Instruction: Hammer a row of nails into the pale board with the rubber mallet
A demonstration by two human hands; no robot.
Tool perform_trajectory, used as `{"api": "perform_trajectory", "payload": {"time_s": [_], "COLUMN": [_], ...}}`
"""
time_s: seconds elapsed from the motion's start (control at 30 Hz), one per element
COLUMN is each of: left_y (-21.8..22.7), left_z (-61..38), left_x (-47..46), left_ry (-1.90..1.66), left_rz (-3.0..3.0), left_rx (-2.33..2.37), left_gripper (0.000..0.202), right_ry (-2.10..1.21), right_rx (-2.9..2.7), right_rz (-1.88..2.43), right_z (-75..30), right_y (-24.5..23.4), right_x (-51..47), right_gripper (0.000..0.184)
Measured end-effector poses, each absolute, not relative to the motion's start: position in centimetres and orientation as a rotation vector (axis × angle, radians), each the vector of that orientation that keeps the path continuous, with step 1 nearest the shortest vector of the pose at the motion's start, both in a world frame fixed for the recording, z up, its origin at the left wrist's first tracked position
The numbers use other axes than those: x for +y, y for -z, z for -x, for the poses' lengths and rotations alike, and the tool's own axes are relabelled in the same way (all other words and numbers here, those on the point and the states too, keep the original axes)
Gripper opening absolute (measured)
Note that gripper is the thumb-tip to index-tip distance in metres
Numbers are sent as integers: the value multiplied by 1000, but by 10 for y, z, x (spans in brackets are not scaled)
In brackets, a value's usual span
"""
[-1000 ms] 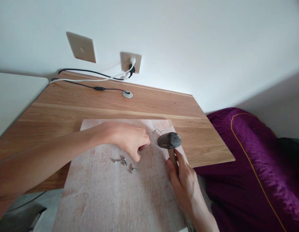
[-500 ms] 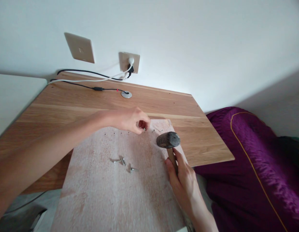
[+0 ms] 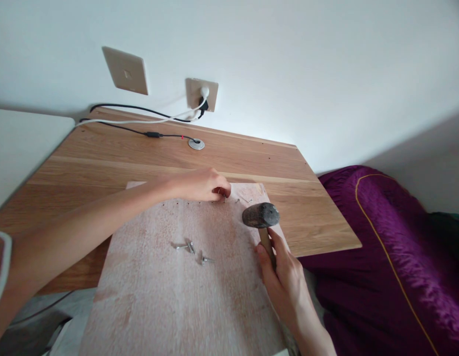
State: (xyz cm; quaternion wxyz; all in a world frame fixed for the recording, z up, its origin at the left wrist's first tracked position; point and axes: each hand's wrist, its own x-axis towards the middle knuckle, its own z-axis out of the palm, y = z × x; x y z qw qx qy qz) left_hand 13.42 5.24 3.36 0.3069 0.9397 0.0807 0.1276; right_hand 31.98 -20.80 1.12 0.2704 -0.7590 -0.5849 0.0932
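A pale, worn wooden board lies in front of me. Over its far edge, my left hand is curled with its fingertips pinched on a small silver screw, which stands upright against the board. My right hand grips the wooden handle of a hammer, its dark, worn head raised above the board's right side. Several loose silver screws lie mid-board. More small metal pieces are at the far right corner, and a row of small holes runs left of my fingertips.
Under the board is a wooden tabletop against the wall. Black and white cables run along its back to a socket, near a cable grommet. Purple cloth covers something at the right; a white panel stands left.
My left fingers have shifted slightly at the screw, and the wrist sits a little lower. The hammer stays nearly still in my right hand. The view has moved slightly.
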Motion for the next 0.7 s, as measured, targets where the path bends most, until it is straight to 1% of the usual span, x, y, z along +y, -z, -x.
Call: {"api": "perform_trajectory", "payload": {"time_s": [0.7], "left_y": [-33], "left_z": [-135], "left_x": [48], "left_ry": [-383], "left_rz": [-2569], "left_rx": [122], "left_gripper": [24], "right_ry": [-240], "right_rx": [-1585], "right_rz": [2049], "right_z": [-318], "right_y": [-13], "right_x": [-207], "right_gripper": [47]}}
